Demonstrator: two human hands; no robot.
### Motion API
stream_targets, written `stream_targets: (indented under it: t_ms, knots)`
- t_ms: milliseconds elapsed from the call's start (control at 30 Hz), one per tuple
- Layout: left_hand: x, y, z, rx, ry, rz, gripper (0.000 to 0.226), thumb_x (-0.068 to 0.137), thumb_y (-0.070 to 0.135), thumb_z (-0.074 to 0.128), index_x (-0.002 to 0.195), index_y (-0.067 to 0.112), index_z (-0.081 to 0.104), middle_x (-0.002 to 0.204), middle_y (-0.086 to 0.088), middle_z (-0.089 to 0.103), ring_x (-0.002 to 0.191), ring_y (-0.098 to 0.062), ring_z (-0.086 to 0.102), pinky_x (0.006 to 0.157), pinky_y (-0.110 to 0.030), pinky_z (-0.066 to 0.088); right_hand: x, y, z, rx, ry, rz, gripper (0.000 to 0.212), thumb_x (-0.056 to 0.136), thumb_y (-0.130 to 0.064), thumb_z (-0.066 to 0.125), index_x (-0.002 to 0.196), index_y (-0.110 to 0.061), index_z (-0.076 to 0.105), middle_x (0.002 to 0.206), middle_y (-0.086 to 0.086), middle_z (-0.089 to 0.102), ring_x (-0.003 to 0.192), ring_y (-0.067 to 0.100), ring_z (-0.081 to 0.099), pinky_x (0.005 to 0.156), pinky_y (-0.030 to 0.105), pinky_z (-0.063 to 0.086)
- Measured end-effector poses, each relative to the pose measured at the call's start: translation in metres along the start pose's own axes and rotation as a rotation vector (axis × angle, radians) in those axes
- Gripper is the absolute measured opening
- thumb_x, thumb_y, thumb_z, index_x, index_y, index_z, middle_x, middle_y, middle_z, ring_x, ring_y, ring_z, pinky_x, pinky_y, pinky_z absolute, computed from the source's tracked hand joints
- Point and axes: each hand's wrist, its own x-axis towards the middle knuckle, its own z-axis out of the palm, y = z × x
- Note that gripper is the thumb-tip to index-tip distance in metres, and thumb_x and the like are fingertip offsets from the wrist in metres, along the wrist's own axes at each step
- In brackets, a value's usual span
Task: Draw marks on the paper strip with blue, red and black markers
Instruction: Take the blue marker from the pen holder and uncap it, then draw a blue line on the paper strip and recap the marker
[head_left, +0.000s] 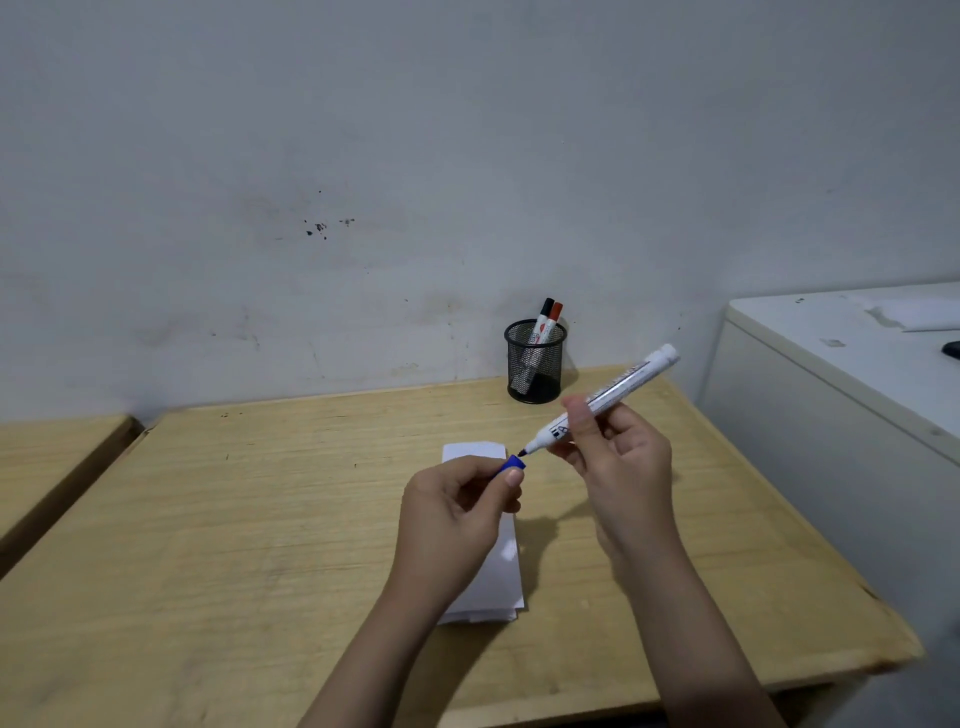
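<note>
The left hand (457, 504) is closed on the blue cap (513, 464), pinched between thumb and fingers just above the paper strip (498, 571). The cap's open end faces the marker tip, near it but apart.

The paper strip lies flat on the table (260, 519), running away from the person, partly covered by the left hand and wrist. It appears folded or layered at its near end. No marks can be made out on the visible part. Judged light and limp, it is likely to slide or lift under a pen stroke, so it should be pinned flat with the free fingers beside the place being marked.

The right hand (618, 457) grips the blue marker (608, 397) at mid-barrel, tip down-left, tail up-right. The barrel looks stiff, light and smooth; a hold nearer the tip would give better control for writing. The bare tip will stain whatever it touches.

A mesh pen cup (535, 364) stands at the back edge of the table, against the wall (363, 156), holding the black marker (543, 317) and red marker (551, 322), both capped.

The table is pale wood, worn. A second table (52, 467) adjoins at left. The wall is scuffed and spotted. A white cabinet (831, 389) stands at right.
</note>
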Motion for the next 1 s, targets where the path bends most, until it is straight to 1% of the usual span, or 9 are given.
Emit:
stream_targets:
  t_ms: [100,233,400,500,633,700,833,933,1000]
  knots:
    - [-0.002,-0.005,-0.007,-0.021,0.057,-0.047,0.02,0.082,0.007,0.065,0.075,0.025,0.072,0.063,0.006,0.072,0.065,-0.007,0.068,0.066,-0.02,0.054,0.0,-0.008,-0.01,0.097,0.091,0.009,0.013,0.085,-0.018,0.064,0.078,-0.006,0.064,0.057,-0.006,0.067,0.058,0.007,0.064,0.063,0.021,0.057]
    - [0.002,-0.015,-0.02,-0.01,0.172,-0.093,0.015,0.082,0.009,0.066,0.086,0.022,0.072,0.082,0.007,0.073,0.075,-0.01,0.067,0.068,-0.02,0.054,-0.004,-0.012,-0.024,0.125,0.184,0.024,0.025,0.067,-0.033,0.072,0.078,-0.012,0.065,0.068,-0.001,0.067,0.06,0.01,0.062,0.063,0.022,0.056]
    - [0.031,-0.044,-0.047,0.149,0.262,-0.131,0.011,0.073,0.01,0.074,0.08,0.014,0.067,0.074,-0.001,0.066,0.068,-0.014,0.059,0.061,-0.017,0.045,-0.003,-0.001,-0.025,0.087,0.198,0.051,0.015,0.075,-0.022,0.074,0.075,-0.011,0.064,0.072,0.005,0.065,0.061,0.011,0.063,0.065,0.024,0.058]
    - [0.051,-0.065,-0.057,0.222,0.247,-0.195,0.011,0.075,0.005,0.069,0.08,0.015,0.067,0.078,0.0,0.068,0.074,-0.018,0.062,0.062,-0.018,0.043,0.002,0.005,-0.015,0.056,0.176,0.036,0.011,0.079,-0.018,0.073,0.074,-0.012,0.065,0.062,-0.003,0.067,0.058,0.008,0.064,0.064,0.023,0.057]
    - [0.07,-0.09,-0.06,0.335,0.172,-0.211,0.02,0.081,0.005,0.059,0.095,0.014,0.069,0.087,-0.002,0.067,0.073,-0.01,0.059,0.059,-0.015,0.04,0.013,0.014,0.001,-0.016,0.125,0.0,0.008,0.079,-0.016,0.073,0.075,-0.013,0.066,0.058,-0.007,0.07,0.058,0.007,0.065,0.063,0.023,0.057]
    - [0.082,-0.099,-0.061,0.403,0.139,-0.198,0.025,0.082,0.003,0.056,0.1,0.012,0.069,0.088,-0.002,0.063,0.075,-0.01,0.056,0.063,-0.014,0.039,0.018,0.02,0.005,-0.063,0.11,-0.003,0.008,0.078,-0.015,0.074,0.074,-0.014,0.067,0.059,-0.004,0.07,0.06,0.01,0.064,0.067,0.029,0.058]
    - [0.111,-0.111,-0.06,0.557,0.04,-0.165,0.027,0.08,0.004,0.055,0.104,0.012,0.066,0.095,-0.006,0.064,0.085,-0.018,0.059,0.073,-0.024,0.042,0.032,0.033,0.008,-0.159,0.086,0.016,0.012,0.08,-0.015,0.074,0.071,-0.013,0.066,0.064,0.004,0.067,0.063,0.016,0.063,0.073,0.045,0.056]
    - [0.117,-0.12,-0.059,0.562,0.008,-0.177,0.028,0.079,0.007,0.058,0.106,0.011,0.061,0.086,-0.001,0.062,0.08,-0.017,0.059,0.069,-0.021,0.04,0.042,0.041,0.009,-0.196,0.071,0.036,0.011,0.08,-0.014,0.073,0.072,-0.011,0.065,0.065,0.005,0.066,0.061,0.015,0.063,0.072,0.043,0.057]
    - [0.117,-0.123,-0.06,0.551,0.009,-0.184,0.034,0.078,0.007,0.06,0.112,0.011,0.057,0.086,0.001,0.061,0.083,-0.017,0.06,0.073,-0.023,0.041,0.047,0.045,0.011,-0.193,0.072,0.053,0.011,0.08,-0.012,0.073,0.073,-0.01,0.065,0.064,0.003,0.067,0.059,0.012,0.063,0.069,0.036,0.057]
